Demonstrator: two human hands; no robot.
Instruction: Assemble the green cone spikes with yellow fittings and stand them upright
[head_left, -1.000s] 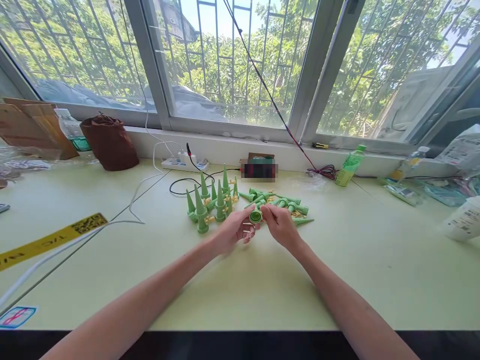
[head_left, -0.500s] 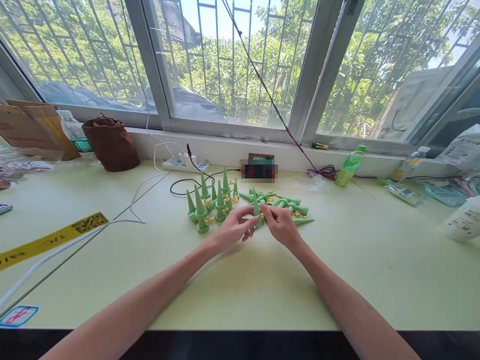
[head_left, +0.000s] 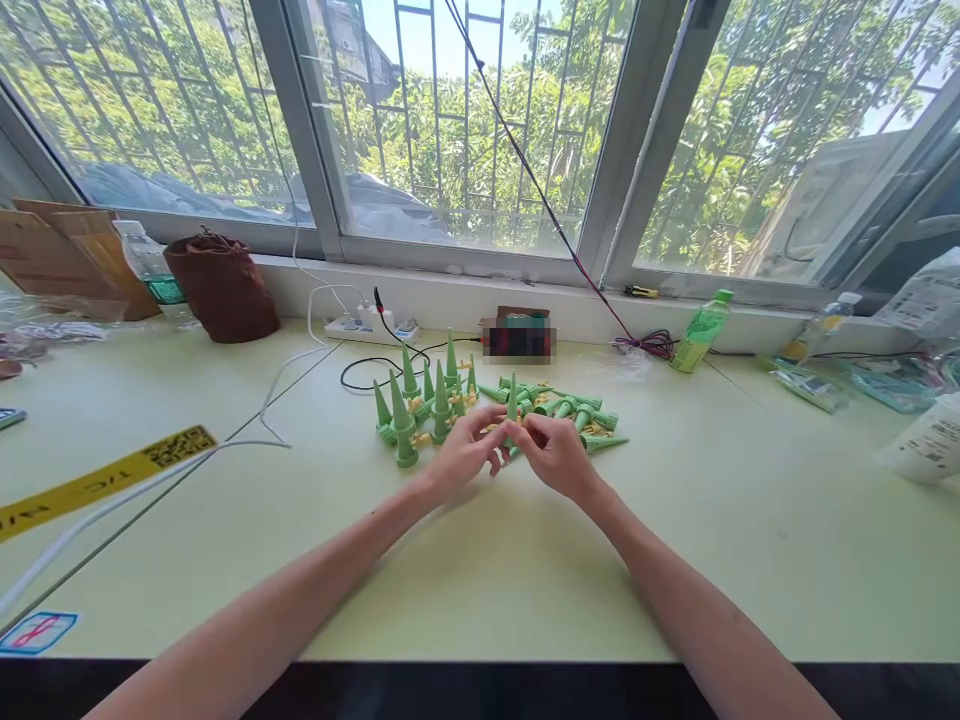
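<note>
Both my hands meet over the pale green table (head_left: 525, 560) and hold one green plastic cone spike (head_left: 511, 400) upright, tip up. My left hand (head_left: 465, 450) pinches it from the left, my right hand (head_left: 551, 452) from the right, fingers closed round its lower part, which is hidden. Just left of my hands stands a group of upright green cones (head_left: 420, 405) with small yellow fittings. Behind and right of my hands lies a heap of green cones on their sides (head_left: 577, 412).
A white power strip (head_left: 367, 327) with black and white cables lies by the window sill. A brown pouch (head_left: 221, 285) and cardboard stand far left, a green bottle (head_left: 697, 335) at right, plastic bags (head_left: 926, 440) far right. Yellow tape (head_left: 105, 478) crosses the left table.
The cone was held with its open base facing me; it has been turned upright, tip up. My hands have drawn closer together around it.
</note>
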